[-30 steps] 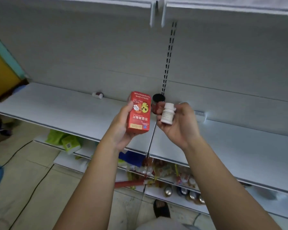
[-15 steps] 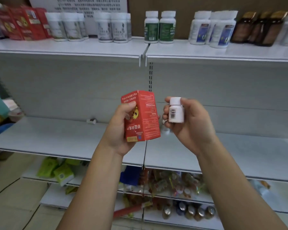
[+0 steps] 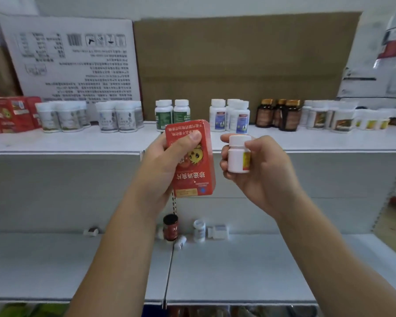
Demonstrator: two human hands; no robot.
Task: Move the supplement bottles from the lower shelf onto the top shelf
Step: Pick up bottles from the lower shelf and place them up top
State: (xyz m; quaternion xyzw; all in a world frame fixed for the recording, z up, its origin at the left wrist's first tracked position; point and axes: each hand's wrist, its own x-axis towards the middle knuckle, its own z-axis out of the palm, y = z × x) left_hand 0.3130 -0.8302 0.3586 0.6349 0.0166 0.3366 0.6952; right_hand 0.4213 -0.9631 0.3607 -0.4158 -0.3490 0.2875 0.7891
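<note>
Our left hand (image 3: 160, 165) grips a red box (image 3: 192, 165) upright, thumb pressed across its upper front and fingers wrapped behind it. Our right hand (image 3: 265, 175) holds a small white bottle (image 3: 237, 156) just to the right of the box, fingers curled round its body and cap, with the yellow edge of its label showing. Both are raised in front of the edge of the top shelf (image 3: 78, 140), not set down. On that shelf, beyond the hands, stand rows of goods: red boxes (image 3: 9, 114) at the far left, then white bottles (image 3: 62, 116), green-labelled bottles (image 3: 172, 113), blue-labelled bottles (image 3: 230, 115) and amber bottles (image 3: 277, 114), backed by a white printed carton (image 3: 71, 58) and brown cardboard (image 3: 238, 60). Below, at the back of the lower shelf (image 3: 238, 271), we see a dark bottle with a red label (image 3: 170, 230) standing, a small white bottle (image 3: 199, 231) upright near it, another white bottle on its side (image 3: 218, 232) just to its right, and a tiny one lying (image 3: 180, 242) in front.
</note>
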